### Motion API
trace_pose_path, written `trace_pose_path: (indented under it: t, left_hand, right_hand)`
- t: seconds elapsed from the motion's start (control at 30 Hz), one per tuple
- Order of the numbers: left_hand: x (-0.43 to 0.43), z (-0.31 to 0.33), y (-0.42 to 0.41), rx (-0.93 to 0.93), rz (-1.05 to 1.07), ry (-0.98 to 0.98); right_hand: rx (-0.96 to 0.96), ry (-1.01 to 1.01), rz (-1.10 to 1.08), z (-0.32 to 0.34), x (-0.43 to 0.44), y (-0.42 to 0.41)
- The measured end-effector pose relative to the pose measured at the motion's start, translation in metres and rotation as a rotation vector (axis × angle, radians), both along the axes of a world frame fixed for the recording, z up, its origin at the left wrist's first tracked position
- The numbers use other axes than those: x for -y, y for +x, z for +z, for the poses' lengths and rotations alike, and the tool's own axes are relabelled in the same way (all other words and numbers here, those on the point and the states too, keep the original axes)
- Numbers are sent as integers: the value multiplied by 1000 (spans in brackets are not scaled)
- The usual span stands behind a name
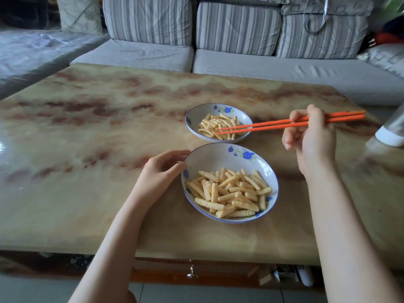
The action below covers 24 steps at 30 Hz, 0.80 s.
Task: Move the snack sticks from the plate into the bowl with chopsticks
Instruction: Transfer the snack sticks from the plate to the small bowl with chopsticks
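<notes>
Chopsticks (273, 124) hover over the far dish (195, 113), just beyond the near dish (209, 155)
Right hand (310, 136) pinches them, tips slightly parted; left hand (164, 169) grips the near dish's rim; best clamp one snack stick (209, 123) mid-length

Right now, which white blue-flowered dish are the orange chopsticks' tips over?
The farther white blue-flowered dish, beneath the orange chopsticks; the left hand holds the nearer dish.

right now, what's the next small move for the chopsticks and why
Probably lower the chopsticks and pinch one snack stick from the far dish: the right hand holds them with tips apart and empty over its pile, while the left hand holds the rim of the near dish.
</notes>
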State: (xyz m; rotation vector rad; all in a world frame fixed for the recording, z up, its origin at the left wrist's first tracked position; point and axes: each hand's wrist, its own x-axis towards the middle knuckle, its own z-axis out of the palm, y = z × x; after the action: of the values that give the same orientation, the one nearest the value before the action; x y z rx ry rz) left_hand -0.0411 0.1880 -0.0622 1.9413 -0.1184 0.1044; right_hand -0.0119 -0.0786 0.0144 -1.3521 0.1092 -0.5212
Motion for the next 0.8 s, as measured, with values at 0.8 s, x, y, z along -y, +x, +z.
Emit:
trace_pose_path:
  t: [0.8]
  left_hand:
    - [0,0,0,3,-8,-14]
  right_hand:
    - [24,-107,77,6,5,-1]
